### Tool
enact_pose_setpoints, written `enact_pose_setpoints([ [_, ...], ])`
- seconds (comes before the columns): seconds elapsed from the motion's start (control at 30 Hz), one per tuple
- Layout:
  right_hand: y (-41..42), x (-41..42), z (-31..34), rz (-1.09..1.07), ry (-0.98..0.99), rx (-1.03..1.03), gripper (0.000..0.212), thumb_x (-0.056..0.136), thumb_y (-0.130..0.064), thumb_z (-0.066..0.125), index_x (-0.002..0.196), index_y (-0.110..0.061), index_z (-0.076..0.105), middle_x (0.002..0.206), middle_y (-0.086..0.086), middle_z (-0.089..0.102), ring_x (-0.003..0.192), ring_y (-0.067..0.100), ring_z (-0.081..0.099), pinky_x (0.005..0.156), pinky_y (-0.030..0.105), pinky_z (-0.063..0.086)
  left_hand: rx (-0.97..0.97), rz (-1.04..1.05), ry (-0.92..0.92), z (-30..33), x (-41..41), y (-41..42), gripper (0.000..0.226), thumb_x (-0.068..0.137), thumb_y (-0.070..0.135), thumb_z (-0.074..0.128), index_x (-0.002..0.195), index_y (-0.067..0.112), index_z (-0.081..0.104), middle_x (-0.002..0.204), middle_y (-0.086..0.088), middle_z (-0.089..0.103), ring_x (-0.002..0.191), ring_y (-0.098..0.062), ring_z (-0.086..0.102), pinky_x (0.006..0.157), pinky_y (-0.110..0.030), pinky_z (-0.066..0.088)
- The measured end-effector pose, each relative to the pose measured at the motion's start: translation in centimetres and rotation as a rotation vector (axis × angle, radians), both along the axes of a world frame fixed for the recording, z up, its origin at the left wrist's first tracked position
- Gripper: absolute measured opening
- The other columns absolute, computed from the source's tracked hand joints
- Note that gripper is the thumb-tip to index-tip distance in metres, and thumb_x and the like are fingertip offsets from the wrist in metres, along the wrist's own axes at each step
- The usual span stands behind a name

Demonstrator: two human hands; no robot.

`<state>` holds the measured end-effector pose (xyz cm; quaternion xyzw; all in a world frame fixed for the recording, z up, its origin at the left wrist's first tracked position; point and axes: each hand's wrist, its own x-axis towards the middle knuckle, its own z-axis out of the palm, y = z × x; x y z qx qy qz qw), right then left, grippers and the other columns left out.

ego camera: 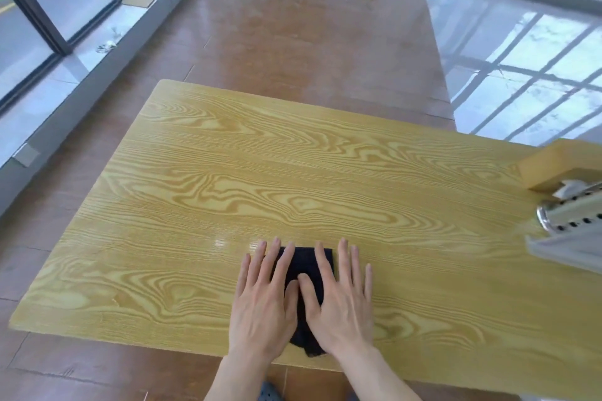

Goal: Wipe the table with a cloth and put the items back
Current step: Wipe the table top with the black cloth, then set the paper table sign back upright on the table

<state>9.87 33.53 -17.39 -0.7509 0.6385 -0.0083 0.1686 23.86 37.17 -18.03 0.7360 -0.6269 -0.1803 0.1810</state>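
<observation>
Cloth first: small dark, nearly black folded fabric cloth (306, 273) lies flat on the yellow wood-grain laminate table (260, 172), close to the near edge and a little right of the tabletop's middle, its long axis running away from the person, its near end just reaching the table's edge. Both hands sit directly on top of it, so nothing needs reaching for. Left hand (264, 299) is spread flat, fingers extended and slightly fanned, palm down, covering the cloth's left half; right hand (338, 303) is likewise flat and open over the right half. Neither hand is closed around anything; they press rather than grip, thumbs meeting over the cloth's centre. Neither hand is nearer than the other. Judged from this, wiping is the step in hand, and a push would carry the cloth forward along its own axis over the broad bare span of tabletop beyond. Surface looks glossy and smooth, so the cloth should slide easily. At the far right edge stand a pale yellow blocky holder (553, 166) and a perforated shiny metal object (573, 221), only partly in view, well apart from the hands. Beyond the table: brown tiled floor (293, 26), glossy grey flooring to the right, large glass windows on the left.
</observation>
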Motion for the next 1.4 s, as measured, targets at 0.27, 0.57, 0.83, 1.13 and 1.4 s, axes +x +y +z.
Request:
enact_pose_setpoints([
  [0.27, -4.4, -8.5, 7.4, -0.114, 0.069, 0.11, 0.085, 0.086, -0.085, 0.011, 0.159, -0.043, -0.003, 0.171, 0.002, -0.01, 0.158, 0.023, -0.007, 0.128, 0.05, 0.006, -0.003, -0.155, -0.026, 5.4, -4.8, -5.0, 0.065, 0.099, 0.052, 0.029, 0.16, 0.031, 0.02, 0.168, 0.005, 0.021, 0.157, -0.016, 0.006, 0.126, -0.037, 0.0],
  [0.57, -6.0, -23.1, 15.1, -0.303, 0.018, 0.148, 0.088, 0.086, -0.084, 0.028, 0.16, -0.038, 0.012, 0.171, 0.004, 0.006, 0.157, 0.026, 0.012, 0.124, 0.049, 0.023, 0.027, -0.382, -0.102, 12.9, -16.7, -10.4, 0.07, 0.099, 0.06, 0.03, 0.161, 0.031, 0.013, 0.169, 0.007, 0.018, 0.158, -0.015, 0.005, 0.128, -0.038, -0.001],
  [0.83, -7.3, -40.5, 18.3, -0.465, -0.166, 0.148, 0.081, 0.089, -0.075, 0.043, 0.157, -0.032, 0.031, 0.167, -0.004, 0.025, 0.155, 0.016, 0.023, 0.116, 0.041, 0.033, 0.071, -0.459, 0.009, 18.6, -32.7, -14.0, 0.073, 0.094, 0.066, 0.041, 0.157, 0.033, 0.025, 0.16, 0.009, 0.035, 0.15, -0.017, 0.028, 0.123, -0.036, 0.019],
  [1.13, -10.1, -56.2, 17.2, -0.647, -0.461, 0.266, 0.076, 0.086, -0.067, 0.06, 0.146, -0.021, 0.051, 0.154, -0.001, 0.05, 0.141, 0.019, 0.048, 0.115, 0.033, 0.038, 0.23, -0.305, 0.341, 19.8, -47.5, -17.8, 0.096, 0.079, 0.08, 0.052, 0.158, 0.037, 0.018, 0.163, 0.008, 0.026, 0.145, -0.022, 0.039, 0.1, -0.039, 0.042],
  [1.4, -13.1, -60.4, 18.0, -0.848, -0.797, 0.054, 0.044, 0.097, -0.027, 0.063, 0.14, -0.026, 0.052, 0.133, -0.001, 0.056, 0.128, 0.028, 0.056, 0.105, 0.045, 0.047, 0.285, -0.015, 0.804, 17.8, -53.4, -19.0, 0.077, 0.08, 0.045, 0.074, 0.146, 0.039, 0.035, 0.146, 0.01, 0.046, 0.128, -0.015, 0.047, 0.098, -0.039, 0.042],
])
